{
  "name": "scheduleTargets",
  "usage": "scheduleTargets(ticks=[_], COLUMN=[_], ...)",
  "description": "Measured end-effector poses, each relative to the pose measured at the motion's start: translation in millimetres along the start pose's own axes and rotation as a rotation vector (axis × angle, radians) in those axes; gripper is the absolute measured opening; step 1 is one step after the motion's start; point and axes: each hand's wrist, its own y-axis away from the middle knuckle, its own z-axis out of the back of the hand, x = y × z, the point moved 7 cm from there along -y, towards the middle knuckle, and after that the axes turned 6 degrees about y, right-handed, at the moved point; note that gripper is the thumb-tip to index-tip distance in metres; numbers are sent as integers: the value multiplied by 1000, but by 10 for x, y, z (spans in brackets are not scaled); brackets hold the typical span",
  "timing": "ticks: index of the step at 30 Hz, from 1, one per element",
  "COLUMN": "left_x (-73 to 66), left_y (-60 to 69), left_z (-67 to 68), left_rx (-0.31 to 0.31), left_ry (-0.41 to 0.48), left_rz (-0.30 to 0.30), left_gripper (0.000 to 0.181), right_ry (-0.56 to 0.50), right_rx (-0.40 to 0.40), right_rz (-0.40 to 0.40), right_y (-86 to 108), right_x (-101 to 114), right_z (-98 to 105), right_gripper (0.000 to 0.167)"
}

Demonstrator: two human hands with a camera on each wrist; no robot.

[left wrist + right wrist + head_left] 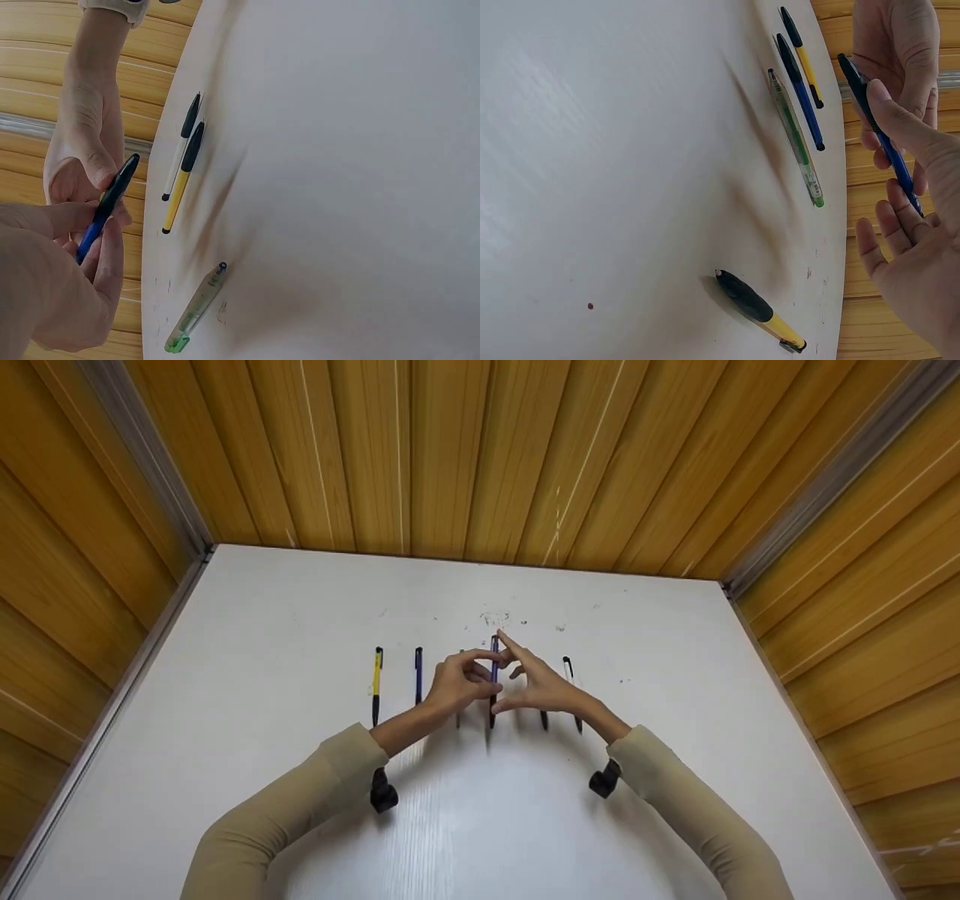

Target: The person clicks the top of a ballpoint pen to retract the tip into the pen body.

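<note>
My left hand (459,684) pinches a blue pen (494,664) with a black grip, held above the white table between both hands. Around the pen's middle, the thumb and fingers of my left hand (64,277) close in the left wrist view. My right hand (546,687) is spread beside it, index finger extended at the pen's top end. In the right wrist view, the thumb of my right hand (922,202) touches the black part of the blue pen (889,146), and its other fingers are loosely bent near the far end.
On the table (495,825) lie a yellow pen (377,679) and another blue pen (418,675) at left, a green clear pen (799,142), a second yellow pen (776,322) and a white pen (570,671) at right. Wood-patterned walls (442,457) stand around the table.
</note>
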Motion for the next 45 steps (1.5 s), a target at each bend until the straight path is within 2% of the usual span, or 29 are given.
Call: scheduleTargets(ticks=[4, 7, 11, 15, 19, 23, 28, 32, 37, 45], left_x=[26, 48, 86, 119, 144, 189, 234, 268, 321, 332], left_y=[-22, -46, -83, -103, -113, -139, -197, -241, -270, -284], left_z=[-33, -47, -55, -65, -90, -120, -198, -265, -307, -364], left_rx=[13, 9, -5, -5, 11, 6, 10, 24, 16, 19], left_ry=[-3, -6, -17, -19, -36, -55, -132, -235, -338, -396], left_rz=[10, 24, 40, 55, 60, 52, 41, 36, 69, 120], left_gripper=[48, 48, 50, 51, 51, 50, 49, 47, 46, 46], right_ry=[-19, -50, -74, -59, -24, 33, 65, 74, 82, 114], right_rx=[-1, 2, 3, 0, -13, -27, -33, -14, -4, -22], right_rz=[-11, -27, -55, -64, -70, -80, -84, -87, -96, -119], right_y=[24, 59, 140, 195, 217, 252, 354, 425, 472, 512], right_x=[-49, 49, 171, 127, -73, -289, -396, -433, -472, -559], right_z=[2, 50, 142, 212, 248, 274, 338, 357, 367, 393], right_gripper=[123, 117, 103, 85, 68, 59, 49, 43, 41, 37])
